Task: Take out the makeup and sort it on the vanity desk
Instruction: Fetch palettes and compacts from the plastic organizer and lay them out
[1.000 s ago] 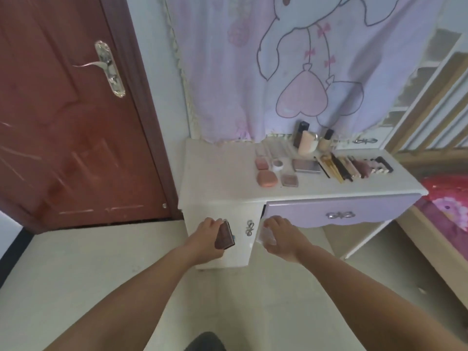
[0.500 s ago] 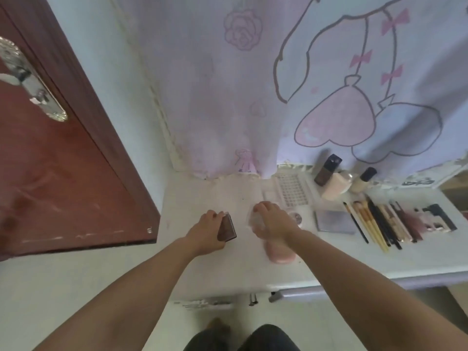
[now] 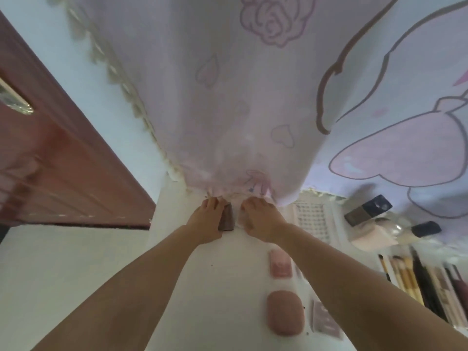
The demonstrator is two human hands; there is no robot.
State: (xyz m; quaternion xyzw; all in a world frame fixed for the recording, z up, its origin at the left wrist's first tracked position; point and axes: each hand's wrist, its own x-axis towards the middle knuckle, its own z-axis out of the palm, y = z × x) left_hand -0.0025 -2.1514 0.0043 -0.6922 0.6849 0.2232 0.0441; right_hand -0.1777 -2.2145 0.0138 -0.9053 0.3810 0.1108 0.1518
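Makeup: a small dark brown case is in the left hand, far back on the desk at about 12 o'clock from where the person stands, right under the hem of the curtain.
Left grip: fingers curled round the brown case, its lower end touching or just above the desk top; I cannot tell which.
Right grip: the right hand is curled over a pale, see-through item just beside the brown case; too blurred to name.
Step in hand: I judge both pieces are being set down at the back of the desk, side by side, as a new spot in the sorted layout.
Next move: it looks to call for letting go cleanly, so the case lies flat and does not tip, then drawing both hands toward 6 o'clock.
Already sorted: two pink compacts at 5 o'clock of the right hand; brushes and bottles out at 3 to 4 o'clock.
Edges: the desk's left edge runs close at 9 o'clock of the left hand, with a drop to the floor; the red door stands beyond.
Open room: bare desk top between the arms, from the hands toward 6 o'clock; the curtain crowds 12 o'clock.
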